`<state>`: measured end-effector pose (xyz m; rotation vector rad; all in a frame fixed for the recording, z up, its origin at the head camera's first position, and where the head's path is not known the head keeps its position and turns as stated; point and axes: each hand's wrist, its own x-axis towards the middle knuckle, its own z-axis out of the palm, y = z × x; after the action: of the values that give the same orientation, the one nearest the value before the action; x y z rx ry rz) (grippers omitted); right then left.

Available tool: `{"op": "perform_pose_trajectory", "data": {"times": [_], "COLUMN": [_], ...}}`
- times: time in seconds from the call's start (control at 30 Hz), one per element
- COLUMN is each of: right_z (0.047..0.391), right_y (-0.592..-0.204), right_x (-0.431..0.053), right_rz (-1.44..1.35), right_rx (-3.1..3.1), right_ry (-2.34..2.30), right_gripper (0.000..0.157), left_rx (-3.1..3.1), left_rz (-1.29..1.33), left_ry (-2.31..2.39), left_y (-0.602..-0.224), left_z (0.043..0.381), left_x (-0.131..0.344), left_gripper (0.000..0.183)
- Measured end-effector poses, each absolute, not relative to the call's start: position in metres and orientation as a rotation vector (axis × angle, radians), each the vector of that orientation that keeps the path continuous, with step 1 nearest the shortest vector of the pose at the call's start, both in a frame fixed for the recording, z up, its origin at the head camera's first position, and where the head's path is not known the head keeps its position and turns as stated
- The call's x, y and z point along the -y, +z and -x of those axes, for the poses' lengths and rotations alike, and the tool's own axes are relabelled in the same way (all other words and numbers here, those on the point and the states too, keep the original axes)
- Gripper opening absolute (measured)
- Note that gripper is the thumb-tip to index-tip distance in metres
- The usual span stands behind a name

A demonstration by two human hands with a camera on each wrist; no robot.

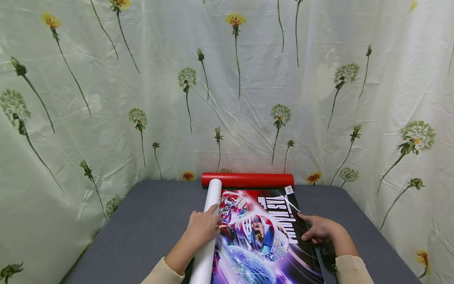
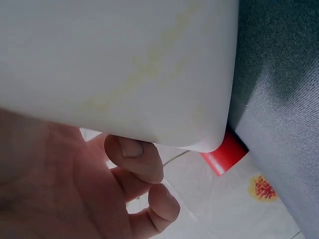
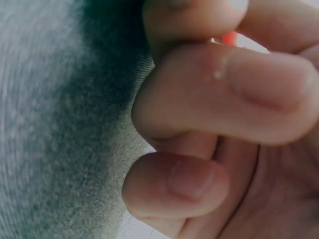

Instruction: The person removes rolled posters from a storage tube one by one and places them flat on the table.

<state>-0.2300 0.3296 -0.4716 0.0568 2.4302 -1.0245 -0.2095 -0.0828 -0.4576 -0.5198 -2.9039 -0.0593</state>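
Observation:
A glossy poster [image 1: 260, 236] with a helmeted racing driver and large white lettering lies on the grey table. Its left side is rolled into a white roll [image 1: 203, 262], which also fills much of the left wrist view. My left hand [image 1: 203, 225] grips this roll from above, index finger stretched along it; in the left wrist view other fingers [image 2: 134, 154] curl against its edge. At the poster's right edge, my right hand [image 1: 324, 230] pinches the border, thumb on top. The right wrist view shows that hand's curled fingers [image 3: 224, 94] close to the tabletop; the poster is hidden there.
A red tube-like roll [image 1: 248, 180] lies crosswise at the back of the grey table [image 1: 156, 213], just beyond the poster's far edge. Behind the table hangs a pale curtain [image 1: 159, 90] printed with dandelions. A dark object [image 1: 328, 254], partly hidden, sits beneath my right wrist.

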Motion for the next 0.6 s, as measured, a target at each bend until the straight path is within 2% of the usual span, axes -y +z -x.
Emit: {"op": "perform_pose_trajectory", "data": {"times": [0.3, 0.6], "right_z": [0.2300, 0.2305], "right_y": [-0.4705, -0.4708], "right_x": [-0.3317, -0.3347], "right_rz": [-0.061, -0.093], "right_rx": [-2.426, -2.453], "right_ry": [-1.023, -0.984], "right_gripper": [0.098, 0.097], "left_rx": [2.956, 2.928], "left_rz": [0.478, 0.500], "left_ry": [-0.054, -0.070], "left_y": [-0.4573, -0.4578], "left_z": [0.2113, 0.2109], "left_x": [0.0816, 0.0831], "left_gripper": [0.021, 0.009]}}
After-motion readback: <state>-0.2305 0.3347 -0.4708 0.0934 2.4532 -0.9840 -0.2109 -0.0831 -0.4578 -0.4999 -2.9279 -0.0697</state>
